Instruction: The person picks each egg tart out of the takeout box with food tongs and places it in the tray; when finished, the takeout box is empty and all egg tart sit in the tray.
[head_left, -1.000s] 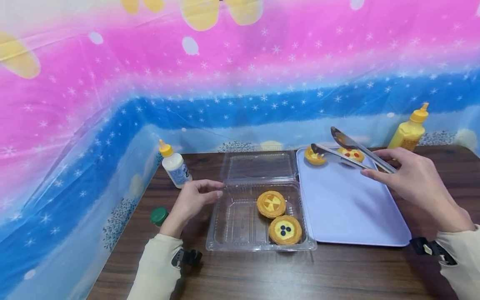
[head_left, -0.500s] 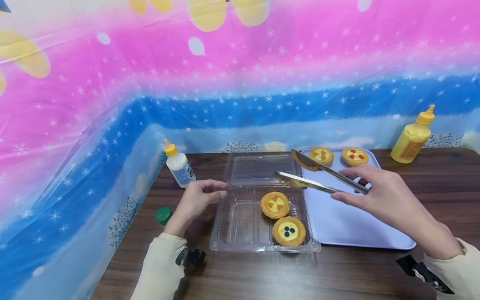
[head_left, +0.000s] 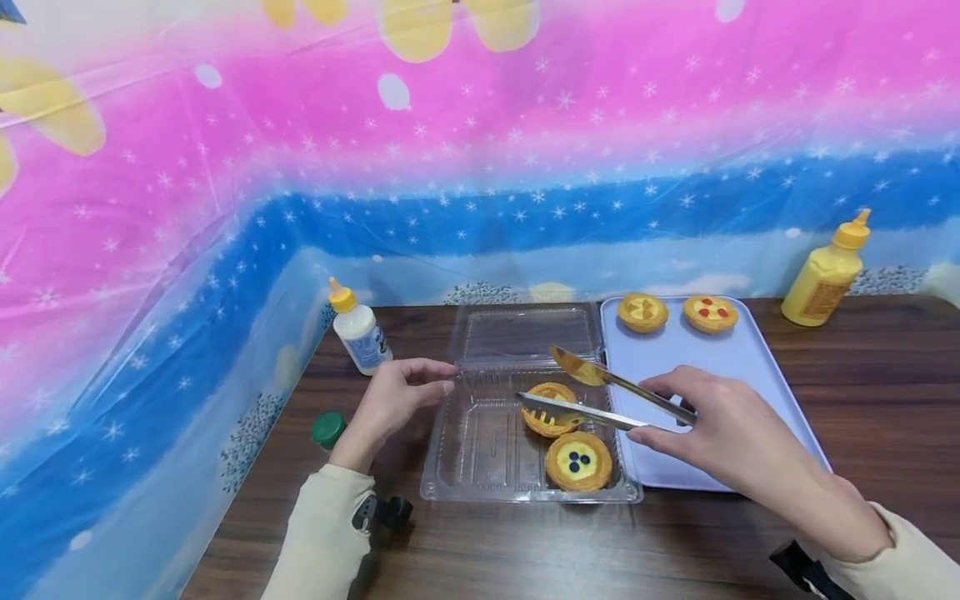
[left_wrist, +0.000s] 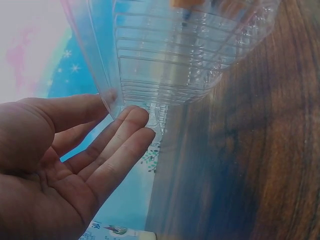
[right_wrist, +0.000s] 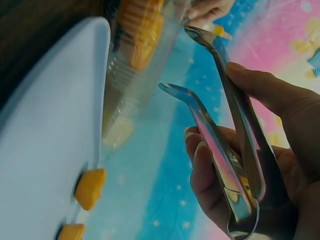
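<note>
My left hand (head_left: 396, 398) pinches the far left corner of an opened clear plastic clamshell container (head_left: 468, 450), thumb on one side and fingertips on the other in the left wrist view. Two tarts sit in its right half: one topped with pale wedges (head_left: 553, 430), one with three blueberries (head_left: 577, 462). Metal tongs (right_wrist: 240, 120) are gripped in my right hand (head_left: 738, 433). Their tips are spread apart above the wedge-topped tart, partly covering it, with nothing between them in the right wrist view.
A lavender tray (head_left: 682, 358) beside the container bears another wedge-topped tart (head_left: 642, 312) and a red-topped tart (head_left: 710, 313) at its far end. A white squeeze bottle (head_left: 362, 340) and green cap (head_left: 327, 428) stand left; a yellow bottle (head_left: 821, 283) stands far right.
My right hand has carried the tongs leftward and nearer, from the tray's far tarts to above the container. The left hand keeps its place at the container corner.
</note>
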